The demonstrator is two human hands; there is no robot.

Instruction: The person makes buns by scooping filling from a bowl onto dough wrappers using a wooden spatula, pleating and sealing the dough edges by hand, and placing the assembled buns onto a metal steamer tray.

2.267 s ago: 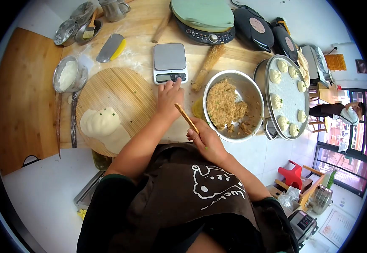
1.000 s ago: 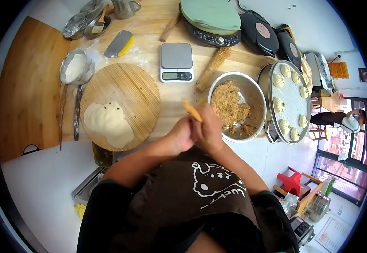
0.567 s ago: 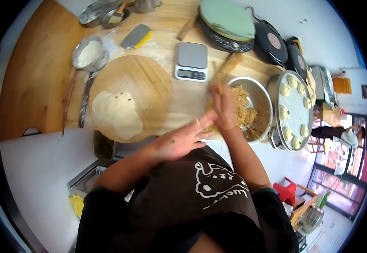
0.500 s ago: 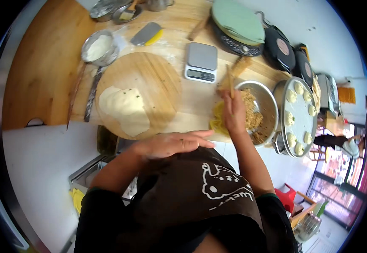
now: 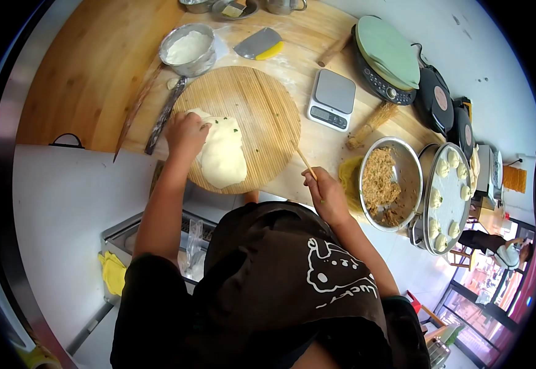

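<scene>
My left hand (image 5: 187, 134) is closed on the left edge of the pale dough (image 5: 224, 158), which lies on the round wooden board (image 5: 268, 123) with green bits on it. In my right hand (image 5: 328, 192) is a thin wooden stick (image 5: 305, 161), its tip at the board's right edge. A steel bowl (image 5: 414, 184) of minced filling (image 5: 380, 181) stands to the right of this hand, with something yellow (image 5: 349, 178) beside it.
Behind are a digital scale (image 5: 336, 92), a scraper (image 5: 259, 43), a flour bowl (image 5: 188, 48), a straw brush (image 5: 372, 125) and a green-lidded griddle (image 5: 388, 49). A steamer tray (image 5: 449, 203) of buns stands at right. Another person (image 5: 492, 246) is far off at right.
My left hand has gone from the scale, past my right hand, to the dough. My right hand has swung the stick towards the board. The view has turned and shifted left.
</scene>
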